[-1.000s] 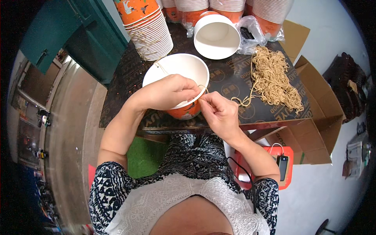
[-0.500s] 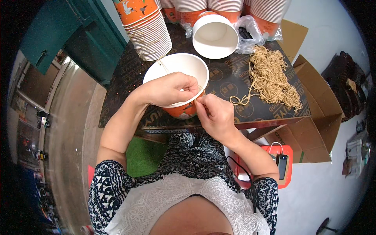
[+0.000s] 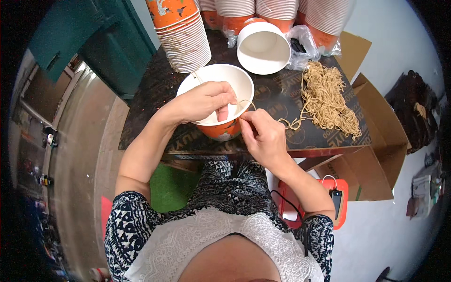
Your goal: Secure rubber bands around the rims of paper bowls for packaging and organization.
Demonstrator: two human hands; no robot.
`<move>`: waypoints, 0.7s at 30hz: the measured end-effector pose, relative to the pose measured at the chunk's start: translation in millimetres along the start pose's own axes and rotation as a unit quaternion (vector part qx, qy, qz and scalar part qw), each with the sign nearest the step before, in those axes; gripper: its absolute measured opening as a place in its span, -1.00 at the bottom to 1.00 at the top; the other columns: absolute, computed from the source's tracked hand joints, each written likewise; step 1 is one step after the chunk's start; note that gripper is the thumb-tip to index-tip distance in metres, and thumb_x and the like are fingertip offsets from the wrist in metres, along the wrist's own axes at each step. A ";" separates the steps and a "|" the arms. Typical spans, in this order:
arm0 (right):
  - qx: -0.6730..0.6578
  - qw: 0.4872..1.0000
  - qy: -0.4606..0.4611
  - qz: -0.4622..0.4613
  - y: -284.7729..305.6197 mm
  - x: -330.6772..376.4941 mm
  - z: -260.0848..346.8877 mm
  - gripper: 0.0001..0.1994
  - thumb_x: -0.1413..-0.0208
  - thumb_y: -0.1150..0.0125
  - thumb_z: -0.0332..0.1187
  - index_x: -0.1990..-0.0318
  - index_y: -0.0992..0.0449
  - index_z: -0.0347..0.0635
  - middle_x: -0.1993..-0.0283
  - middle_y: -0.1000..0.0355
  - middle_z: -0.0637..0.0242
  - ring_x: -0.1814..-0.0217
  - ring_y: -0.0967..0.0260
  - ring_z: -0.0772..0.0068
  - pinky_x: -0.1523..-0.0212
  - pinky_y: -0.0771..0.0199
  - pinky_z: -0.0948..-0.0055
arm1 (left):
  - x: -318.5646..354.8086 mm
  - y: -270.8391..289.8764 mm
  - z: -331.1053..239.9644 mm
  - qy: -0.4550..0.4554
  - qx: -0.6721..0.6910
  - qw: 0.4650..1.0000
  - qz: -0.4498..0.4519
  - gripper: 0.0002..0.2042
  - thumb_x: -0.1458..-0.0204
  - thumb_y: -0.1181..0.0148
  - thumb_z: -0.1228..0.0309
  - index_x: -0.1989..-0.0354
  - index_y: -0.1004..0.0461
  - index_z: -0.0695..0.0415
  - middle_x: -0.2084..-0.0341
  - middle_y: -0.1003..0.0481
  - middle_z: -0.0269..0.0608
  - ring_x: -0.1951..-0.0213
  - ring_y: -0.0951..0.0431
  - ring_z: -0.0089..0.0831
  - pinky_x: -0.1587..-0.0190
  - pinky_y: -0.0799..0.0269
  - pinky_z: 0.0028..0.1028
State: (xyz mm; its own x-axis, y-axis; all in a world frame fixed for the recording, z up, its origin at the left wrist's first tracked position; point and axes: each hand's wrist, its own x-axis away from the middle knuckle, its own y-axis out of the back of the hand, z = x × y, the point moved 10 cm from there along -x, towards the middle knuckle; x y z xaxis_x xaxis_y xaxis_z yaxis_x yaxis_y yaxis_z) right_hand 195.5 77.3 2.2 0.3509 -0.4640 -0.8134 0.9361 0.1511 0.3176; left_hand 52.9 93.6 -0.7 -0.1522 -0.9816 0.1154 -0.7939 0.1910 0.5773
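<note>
An orange paper bucket [image 3: 226, 130] with a white inside and rim stands upright near the table's front edge. Over its right rim loops a thin tan cord [image 3: 247, 101]. My left hand [image 3: 202, 103] reaches over the near rim, thumb and fingers pinching the cord inside the bucket. Outside the right wall, my right hand [image 3: 265, 134] has its thumb and forefinger closed at the cord by the orange side. Its fingertips partly cover where the cord meets the wall. Another strand of cord crosses the far left rim.
A heap of tan cord [image 3: 329, 105] lies on the right of the dark table [image 3: 152, 113]. An empty white bucket [image 3: 264, 49] lies tipped behind. Stacked buckets [image 3: 185, 47] line the far side. A cardboard box [image 3: 380, 136] stands right of the table.
My left fingers now dip further inside the bucket, and a cord loop shows above the rim. The right hand stays at the outer wall. The whole view has shifted slightly.
</note>
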 end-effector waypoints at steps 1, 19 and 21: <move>0.000 1.000 0.002 0.001 -0.8 -0.1 0.2 -0.90 0.02 -0.26 -0.57 0.35 -0.46 -0.25 0.45 -0.42 0.15 0.50 -0.45 0.10 0.49 -0.45 0.26 | 0.2 -2.1 0.7 0.009 0.018 1.000 0.012 -0.72 -0.31 0.06 0.25 0.26 -0.49 0.19 0.55 -0.47 -0.39 0.42 -0.43 -0.65 0.27 -0.33 -0.59; 0.000 1.000 -0.002 0.001 -1.2 3.3 -1.2 -0.90 0.00 -0.27 -0.62 0.31 -0.51 -0.29 0.48 -0.43 0.14 0.54 -0.40 0.24 0.54 -0.35 0.40 | -13.7 -21.0 0.7 0.016 -0.024 0.998 0.058 -0.80 -0.17 -0.13 0.40 0.43 -0.53 0.26 0.58 -0.48 -0.37 0.49 -0.44 -0.61 0.40 -0.35 -0.58; 0.012 1.000 -0.007 0.009 -1.4 2.7 -0.6 -0.92 0.00 -0.27 -0.55 0.34 -0.49 -0.24 0.46 -0.41 0.17 0.52 -0.44 0.14 0.51 -0.44 0.29 | -15.9 -21.0 0.3 0.015 0.038 0.998 0.047 -0.84 -0.13 -0.17 0.44 0.43 -0.52 0.27 0.58 -0.48 -0.37 0.48 -0.45 -0.63 0.40 -0.35 -0.60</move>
State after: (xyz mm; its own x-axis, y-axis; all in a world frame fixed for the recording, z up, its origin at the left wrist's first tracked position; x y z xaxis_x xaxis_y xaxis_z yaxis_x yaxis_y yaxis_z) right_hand 195.1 76.5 -0.8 0.3674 -0.4740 -0.8002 0.9286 0.1396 0.3437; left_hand 71.8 105.2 -15.0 -0.2104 -0.9588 0.1910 -0.8191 0.2796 0.5009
